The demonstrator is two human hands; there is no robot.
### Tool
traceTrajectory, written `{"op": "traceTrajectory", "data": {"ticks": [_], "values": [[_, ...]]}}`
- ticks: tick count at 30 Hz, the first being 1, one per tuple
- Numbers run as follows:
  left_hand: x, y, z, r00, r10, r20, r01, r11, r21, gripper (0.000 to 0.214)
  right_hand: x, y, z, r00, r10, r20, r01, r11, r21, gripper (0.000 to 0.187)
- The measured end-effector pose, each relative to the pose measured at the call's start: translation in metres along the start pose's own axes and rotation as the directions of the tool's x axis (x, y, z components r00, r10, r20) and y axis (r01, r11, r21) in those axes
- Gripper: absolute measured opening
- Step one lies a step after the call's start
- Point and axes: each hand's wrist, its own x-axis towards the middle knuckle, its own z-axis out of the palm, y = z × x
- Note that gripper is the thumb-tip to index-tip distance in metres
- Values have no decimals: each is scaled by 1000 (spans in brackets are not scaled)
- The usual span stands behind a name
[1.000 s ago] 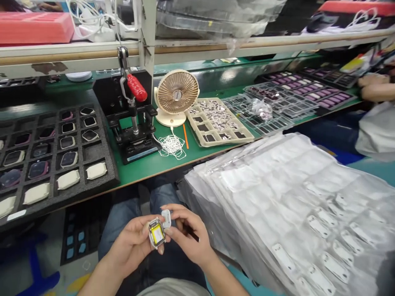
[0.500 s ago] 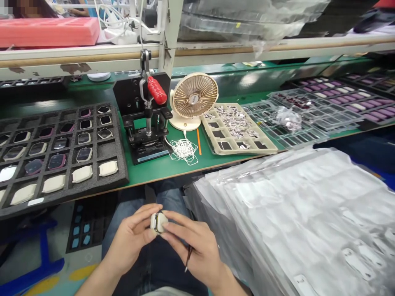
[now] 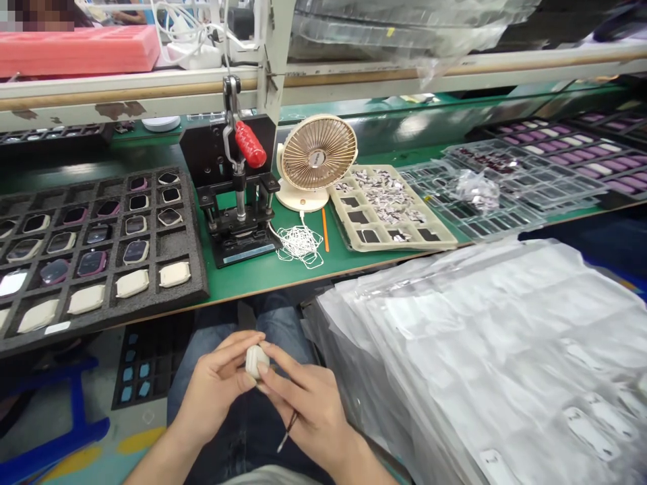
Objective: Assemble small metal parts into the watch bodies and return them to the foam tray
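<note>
Over my lap, my left hand [image 3: 216, 387] and my right hand [image 3: 311, 401] hold a small cream watch case [image 3: 254, 362] between their fingertips. Its two layers sit close together, with no dark gap showing. A thin dark tool [image 3: 288, 431], its kind unclear, pokes out beneath my right palm, tucked in the curled fingers. On the bench to the left, a black foam tray [image 3: 199, 286] bears rows of similar watch cases, some cream and some with dark screens.
A press with a red handle [image 3: 250, 145] stands behind my hands, beside a cream fan [image 3: 318, 158] and its coiled white cable [image 3: 300, 246]. A compartment tray [image 3: 429, 244] holds small parts. Plastic-wrapped sheets [image 3: 480, 323] are stacked at my right, close to my forearm.
The dark gap seen in the cream watch case has gone from view; the case has turned slightly. My right hand has shifted a little left, and the thin tool has tilted.
</note>
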Motion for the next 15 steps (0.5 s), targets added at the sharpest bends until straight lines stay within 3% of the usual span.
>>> {"op": "traceTrajectory", "data": {"ticks": [4, 7, 9, 12, 15], "values": [[-4, -2, 9, 998, 44, -35, -44, 999, 17, 42, -2, -2, 9, 999, 24, -38, -26, 998, -61, 39], [-6, -4, 17, 986, 26, -164, -24, 1000, 14, 42, 0, -1, 13, 998, 60, -37, -61, 998, -33, 36], [-4, -5, 19, 967, -5, -256, -3, 1000, -29, 38, 2, -1, 13, 988, 152, -29, -151, 988, 25, 36], [-1, -3, 18, 957, -18, -289, -18, 993, -121, 35, 7, 0, 9, 964, 256, 68, -260, 964, 48, 25], [1, 0, 17, 960, -28, -277, -15, 988, -154, 31, 12, 0, 7, 955, 191, 228, -201, 979, 24, 10]]}}
